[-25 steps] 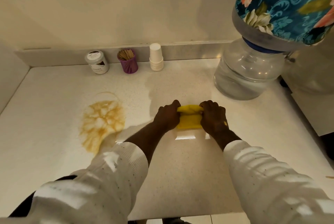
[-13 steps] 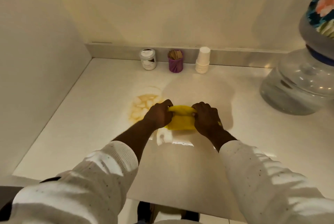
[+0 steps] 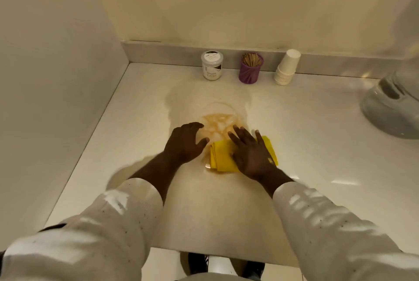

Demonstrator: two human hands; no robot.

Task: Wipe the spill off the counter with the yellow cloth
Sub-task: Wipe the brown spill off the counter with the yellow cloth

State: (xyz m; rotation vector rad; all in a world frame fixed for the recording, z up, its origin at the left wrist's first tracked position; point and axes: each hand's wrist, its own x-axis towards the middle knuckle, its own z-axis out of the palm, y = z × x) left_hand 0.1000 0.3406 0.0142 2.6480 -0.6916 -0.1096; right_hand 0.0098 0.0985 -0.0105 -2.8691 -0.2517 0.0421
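Observation:
A brown spill point(image 3: 218, 124) lies on the white counter point(image 3: 317, 135), straight ahead of me. The folded yellow cloth point(image 3: 221, 156) rests flat on the counter at the spill's near edge. My right hand point(image 3: 251, 155) presses down on the cloth with its palm, fingers spread, fingertips reaching toward the spill. My left hand point(image 3: 184, 142) hovers or rests just left of the cloth with fingers apart and nothing in it, its fingertips at the spill's left edge.
Against the back ledge stand a white jar point(image 3: 212, 65), a purple cup of wooden sticks point(image 3: 250, 68) and a stack of paper cups point(image 3: 286, 67). A large water bottle point(image 3: 392, 108) sits at the right. A wall point(image 3: 56, 99) bounds the counter on the left.
Both hands carried the bunched cloth left to the spill. The cloth now lies flat under my right palm, and my left hand has let go of it.

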